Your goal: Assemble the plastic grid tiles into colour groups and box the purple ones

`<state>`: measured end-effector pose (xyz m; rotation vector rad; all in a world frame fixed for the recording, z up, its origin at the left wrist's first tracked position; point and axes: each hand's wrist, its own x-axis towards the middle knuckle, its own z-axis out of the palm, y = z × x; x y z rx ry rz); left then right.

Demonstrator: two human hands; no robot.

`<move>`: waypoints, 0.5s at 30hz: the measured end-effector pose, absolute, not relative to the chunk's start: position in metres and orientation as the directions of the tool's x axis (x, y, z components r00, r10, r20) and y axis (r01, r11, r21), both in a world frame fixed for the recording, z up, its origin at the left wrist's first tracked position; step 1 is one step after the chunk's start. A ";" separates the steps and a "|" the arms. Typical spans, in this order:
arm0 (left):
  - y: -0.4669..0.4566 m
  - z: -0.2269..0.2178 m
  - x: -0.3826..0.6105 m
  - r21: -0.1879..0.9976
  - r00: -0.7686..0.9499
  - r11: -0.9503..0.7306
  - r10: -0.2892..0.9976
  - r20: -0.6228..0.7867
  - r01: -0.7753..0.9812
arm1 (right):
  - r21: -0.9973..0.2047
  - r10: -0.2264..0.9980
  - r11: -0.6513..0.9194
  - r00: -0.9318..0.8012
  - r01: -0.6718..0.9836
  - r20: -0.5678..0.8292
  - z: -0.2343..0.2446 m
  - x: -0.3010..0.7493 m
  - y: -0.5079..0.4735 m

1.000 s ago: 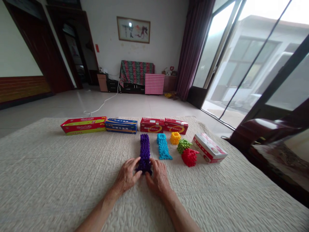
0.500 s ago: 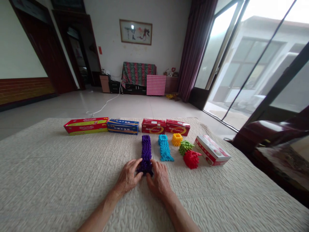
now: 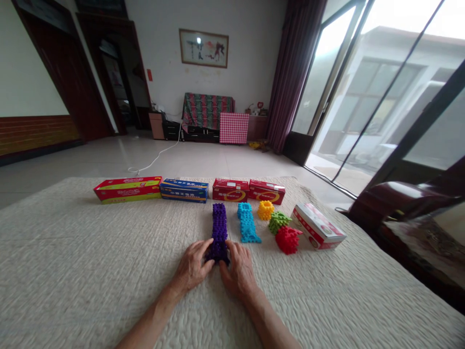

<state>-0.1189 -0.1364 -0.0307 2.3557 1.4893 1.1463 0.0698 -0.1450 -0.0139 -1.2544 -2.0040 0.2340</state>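
Observation:
A row of joined purple toy building blocks [image 3: 219, 224] lies on the quilted cover, pointing away from me. My left hand [image 3: 192, 265] grips the near end from the left, thumb and fingers against its side. From the right, my right hand [image 3: 239, 269] holds that same end. Fingers partly hide the nearest blocks. Just to the right lies a shorter strip of light blue blocks [image 3: 247, 224]. Beyond it are yellow blocks [image 3: 266, 210], green blocks [image 3: 279, 222] and red blocks [image 3: 288, 240], with the green and red groups close together.
Along the back stand a red and yellow box [image 3: 128, 189], a blue box [image 3: 184, 191] and two dark red boxes [image 3: 230, 190]. A white and red box [image 3: 318, 226] lies at an angle on the right. The quilted cover [image 3: 90, 271] spreads beneath everything.
The view has shifted very slightly. Both hands stay on the purple blocks, and nothing else has visibly moved.

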 end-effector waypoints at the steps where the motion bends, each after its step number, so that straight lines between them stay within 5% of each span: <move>1: -0.137 -0.031 -0.119 0.476 0.227 -0.505 0.820 0.526 0.720 | -0.511 0.835 0.505 -0.243 0.696 0.494 -0.013 0.070 -0.145; 9: -0.139 -0.024 -0.116 0.527 0.195 -0.482 0.839 0.508 0.700 | -0.516 0.838 0.500 -0.239 0.696 0.490 -0.012 0.069 -0.145; 15: -0.133 -0.019 -0.127 0.795 -0.142 -0.279 0.900 0.412 0.539 | -0.638 0.863 0.450 -0.120 0.625 0.491 -0.015 0.073 -0.140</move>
